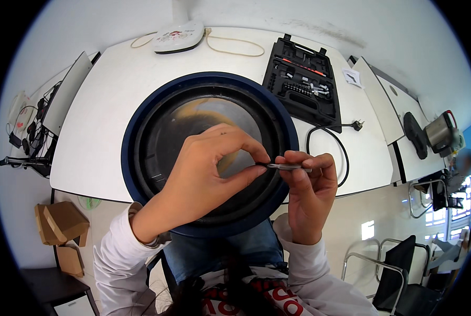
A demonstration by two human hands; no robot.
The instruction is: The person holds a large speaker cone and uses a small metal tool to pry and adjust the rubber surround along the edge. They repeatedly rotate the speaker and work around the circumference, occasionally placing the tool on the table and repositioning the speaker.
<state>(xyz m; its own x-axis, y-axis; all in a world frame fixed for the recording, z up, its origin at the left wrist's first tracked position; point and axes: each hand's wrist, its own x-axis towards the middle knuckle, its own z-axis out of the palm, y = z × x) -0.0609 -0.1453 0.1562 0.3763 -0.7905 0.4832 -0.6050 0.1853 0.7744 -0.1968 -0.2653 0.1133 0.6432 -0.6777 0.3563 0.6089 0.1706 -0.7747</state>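
Above the right side of a round, dark pan with a blue rim [135,124], my two hands meet at a slim silver metal piece [287,167], perhaps a small tool bit. My right hand [313,192] pinches it between thumb and fingers. A small dark tip at its left end lies between the thumb and forefinger of my left hand [206,163]; whether the tip is a separate part, I cannot tell. The pan's inner plate is grey and black with a brownish smear, partly covered by my left hand and forearm.
An open black tool case [305,79] with sockets and bits lies at the back right. Nearby are a black cord with a plug [357,125] and a paper slip [352,77]. A white appliance [179,38] stands at the back; cardboard boxes [64,224] lie lower left.
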